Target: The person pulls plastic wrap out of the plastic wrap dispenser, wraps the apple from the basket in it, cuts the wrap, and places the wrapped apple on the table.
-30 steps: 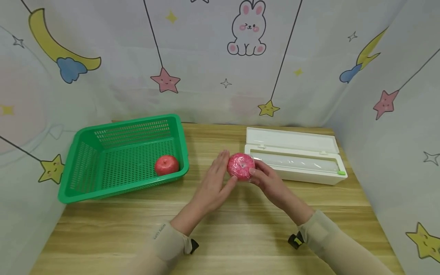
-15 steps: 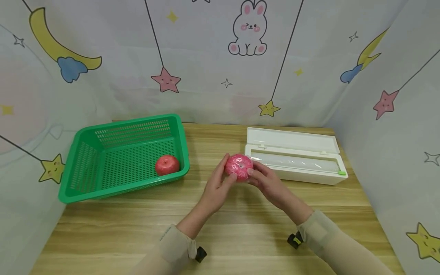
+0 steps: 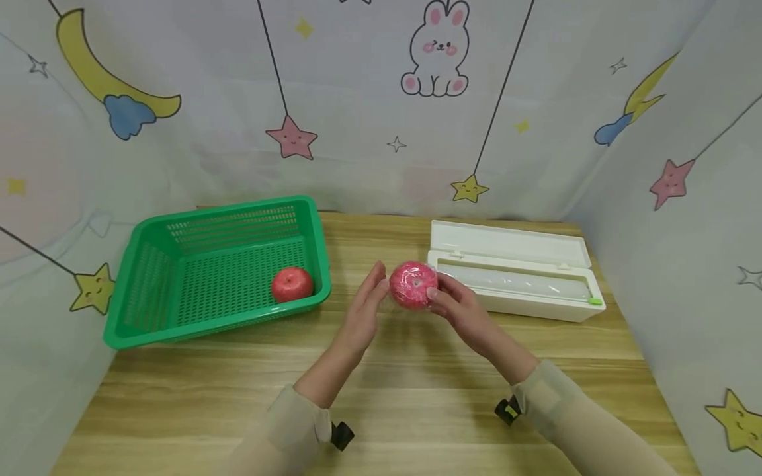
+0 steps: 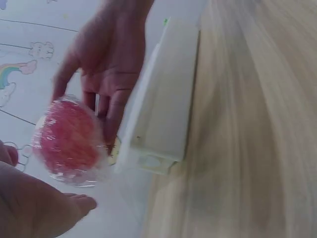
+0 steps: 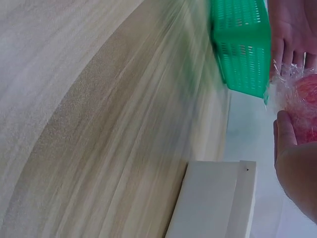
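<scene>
A red apple [image 3: 411,291] wrapped in clear plastic film is held above the table. My right hand [image 3: 467,317] grips its right side, thumb on the near face and fingers behind. Beside its left side, my left hand [image 3: 357,317] has its fingers extended, fingertips close to the film. In the left wrist view the wrapped apple [image 4: 69,141] hangs between both hands, its film crinkled at the edges. Loose film stands out around the apple [image 5: 304,111] in the right wrist view. A second red apple [image 3: 292,284] lies in the green basket [image 3: 217,324], at its right end.
Behind my right hand stands a long white box [image 3: 542,306], its lid raised, with a roll of film [image 3: 514,281] inside and a green piece at its right end. Patterned cloth [image 3: 357,86] surrounds the wooden table [image 3: 417,410] at the back and sides.
Half a second ago my left hand held the apple's left side too; now it has come away to the left, fingers straighter. My right hand keeps its grip, and the apple has barely moved.
</scene>
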Demonstrator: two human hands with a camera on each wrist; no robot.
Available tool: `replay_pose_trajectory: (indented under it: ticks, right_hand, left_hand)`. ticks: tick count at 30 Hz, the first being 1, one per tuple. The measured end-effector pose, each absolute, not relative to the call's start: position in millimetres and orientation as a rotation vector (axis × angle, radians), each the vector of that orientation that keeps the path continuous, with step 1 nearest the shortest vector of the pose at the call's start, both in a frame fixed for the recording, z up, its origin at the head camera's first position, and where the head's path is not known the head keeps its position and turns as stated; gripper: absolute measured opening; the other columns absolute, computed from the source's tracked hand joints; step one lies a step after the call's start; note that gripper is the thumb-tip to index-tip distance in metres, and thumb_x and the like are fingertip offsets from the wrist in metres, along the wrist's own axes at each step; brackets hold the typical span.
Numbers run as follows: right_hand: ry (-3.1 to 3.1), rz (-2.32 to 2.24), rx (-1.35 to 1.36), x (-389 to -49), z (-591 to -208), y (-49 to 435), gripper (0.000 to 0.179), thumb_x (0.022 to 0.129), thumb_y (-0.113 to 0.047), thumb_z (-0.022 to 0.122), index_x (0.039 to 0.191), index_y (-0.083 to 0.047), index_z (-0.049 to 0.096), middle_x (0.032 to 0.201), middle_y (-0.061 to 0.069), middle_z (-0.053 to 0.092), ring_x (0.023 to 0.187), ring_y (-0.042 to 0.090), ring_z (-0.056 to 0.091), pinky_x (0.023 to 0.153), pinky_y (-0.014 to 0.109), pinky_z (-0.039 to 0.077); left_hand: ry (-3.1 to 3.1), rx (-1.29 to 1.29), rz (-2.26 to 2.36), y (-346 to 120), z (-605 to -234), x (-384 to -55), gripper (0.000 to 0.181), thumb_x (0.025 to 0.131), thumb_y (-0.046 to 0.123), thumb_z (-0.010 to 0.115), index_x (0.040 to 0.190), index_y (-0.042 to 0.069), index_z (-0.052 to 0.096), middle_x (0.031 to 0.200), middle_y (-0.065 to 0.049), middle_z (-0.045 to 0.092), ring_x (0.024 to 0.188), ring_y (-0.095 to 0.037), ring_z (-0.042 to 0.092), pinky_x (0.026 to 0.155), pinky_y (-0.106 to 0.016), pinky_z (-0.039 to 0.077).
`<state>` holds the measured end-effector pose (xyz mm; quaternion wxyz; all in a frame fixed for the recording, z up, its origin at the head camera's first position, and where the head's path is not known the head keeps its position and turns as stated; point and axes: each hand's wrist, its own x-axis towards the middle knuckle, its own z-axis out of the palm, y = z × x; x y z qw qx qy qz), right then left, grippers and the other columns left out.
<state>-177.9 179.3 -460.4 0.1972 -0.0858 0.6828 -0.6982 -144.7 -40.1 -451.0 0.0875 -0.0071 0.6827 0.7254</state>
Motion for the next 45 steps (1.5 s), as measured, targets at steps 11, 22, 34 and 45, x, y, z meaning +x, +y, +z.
replay_pose_trajectory:
  ticks: [11,22,34,45]
  right_hand:
    - [1.921,-1.882,-0.256,-178.5,-455.4,175.4,0.061,0.112,-0.022,0.053,0.163,0.005,0.033,0.164,0.024,0.041,0.147,0.034,0.048,0.111,0.031,0.052]
    - [2.013,-1.721,-0.323,-182.7,-455.5,174.3,0.062,0.114,-0.029,0.053,0.165,0.0,0.033,0.164,0.023,0.043,0.147,0.038,0.049,0.115,0.041,0.049]
    - [2.48,-1.472,-0.852,-181.9,-445.6,173.7,0.09,0.092,-0.01,0.085,0.167,-0.011,0.036,0.164,0.013,0.046,0.146,0.033,0.05,0.112,0.047,0.052]
    - [2.537,-1.328,-0.903,-181.1,-450.2,165.3,0.083,0.091,-0.013,0.087,0.162,-0.006,0.045,0.16,0.017,0.052,0.135,0.036,0.062,0.105,0.051,0.056]
  left_hand:
    - [1.729,-0.128,2.251,-32.2,-447.5,-146.9,0.07,0.114,0.044,0.045,0.17,0.006,0.024,0.177,-0.012,0.02,0.162,-0.029,0.023,0.129,-0.048,0.026]
    - [1.635,-0.209,2.349,-36.9,-457.2,-153.5,0.065,0.11,0.033,0.061,0.162,-0.001,0.039,0.164,-0.02,0.044,0.15,-0.032,0.045,0.124,-0.05,0.037]
    - [1.556,-0.294,2.412,-47.4,-461.6,-154.4,0.063,0.106,0.028,0.067,0.157,-0.003,0.044,0.153,-0.02,0.054,0.133,-0.026,0.057,0.119,-0.045,0.043]
    - [1.475,-0.323,2.416,-38.7,-463.9,-144.3,0.061,0.11,0.037,0.06,0.157,0.001,0.048,0.158,-0.015,0.051,0.142,-0.026,0.048,0.124,-0.044,0.036]
